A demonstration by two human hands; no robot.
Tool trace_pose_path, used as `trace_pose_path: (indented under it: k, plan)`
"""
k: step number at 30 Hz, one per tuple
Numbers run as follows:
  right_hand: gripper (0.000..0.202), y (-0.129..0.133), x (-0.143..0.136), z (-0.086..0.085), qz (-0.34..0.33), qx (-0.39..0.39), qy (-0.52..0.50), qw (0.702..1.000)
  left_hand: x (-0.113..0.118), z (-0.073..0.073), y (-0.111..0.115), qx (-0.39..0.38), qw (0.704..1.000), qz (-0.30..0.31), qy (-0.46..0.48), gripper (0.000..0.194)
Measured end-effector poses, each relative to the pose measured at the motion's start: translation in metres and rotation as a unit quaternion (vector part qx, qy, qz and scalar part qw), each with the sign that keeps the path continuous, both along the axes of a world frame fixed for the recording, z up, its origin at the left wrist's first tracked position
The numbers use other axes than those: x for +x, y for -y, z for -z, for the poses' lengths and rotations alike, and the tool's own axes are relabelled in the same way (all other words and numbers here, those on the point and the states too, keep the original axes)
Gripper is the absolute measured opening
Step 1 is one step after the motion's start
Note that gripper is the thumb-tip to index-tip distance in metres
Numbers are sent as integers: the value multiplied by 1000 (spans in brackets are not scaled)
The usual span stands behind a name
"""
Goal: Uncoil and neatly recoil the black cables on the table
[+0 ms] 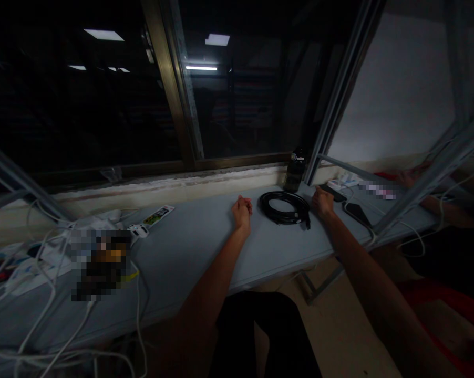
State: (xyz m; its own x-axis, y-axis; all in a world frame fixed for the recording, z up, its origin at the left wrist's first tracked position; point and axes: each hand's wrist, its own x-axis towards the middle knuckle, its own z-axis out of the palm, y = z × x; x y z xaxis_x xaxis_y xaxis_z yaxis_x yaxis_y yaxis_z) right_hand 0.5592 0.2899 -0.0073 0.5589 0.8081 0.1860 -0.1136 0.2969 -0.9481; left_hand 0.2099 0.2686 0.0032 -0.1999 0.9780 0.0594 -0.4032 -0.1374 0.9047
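Note:
A coil of black cable [284, 208] lies on the grey table between my two hands, with a plug end at its lower right. To the left of the coil, my left hand [242, 214] rests on its side with the fingers curled in, and nothing shows in it. My right hand [323, 203] is closed in a fist just right of the coil, apart from it; no object shows in the fist. Behind the coil a dark bottle [295, 172] stands upright by the window sill.
White cables [50, 294] and a power strip clutter the table's left end, near a blurred-out item and a small packet [158, 216]. Two dark phones, one a black phone [357, 214], lie right. A metal frame post [422, 184] slants there; another person's arm [438, 207] is beyond.

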Motion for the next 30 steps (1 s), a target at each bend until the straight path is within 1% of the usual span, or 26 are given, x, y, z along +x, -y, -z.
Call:
trace_pose_path:
  k: [4,8,13,22,30]
  plan:
    - [65,2,-1,-1,-4,2,2,1000,-1,-4,2,-8,1000,3,8,60]
    - [69,3,-1,0,-10,5,2,1000,-1,-6,5,-10,1000,9,10,58]
    - [69,3,-1,1,-10,6,0,1000,-1,-7,7,-13,1000,13,12,54]
    - [64,2,0,2,-15,6,0,1000,-1,-8,10,-17,1000,15,16,54]
    - [67,0,1,4,-6,6,7,1000,0,-8,9,-14,1000,17,14,54]
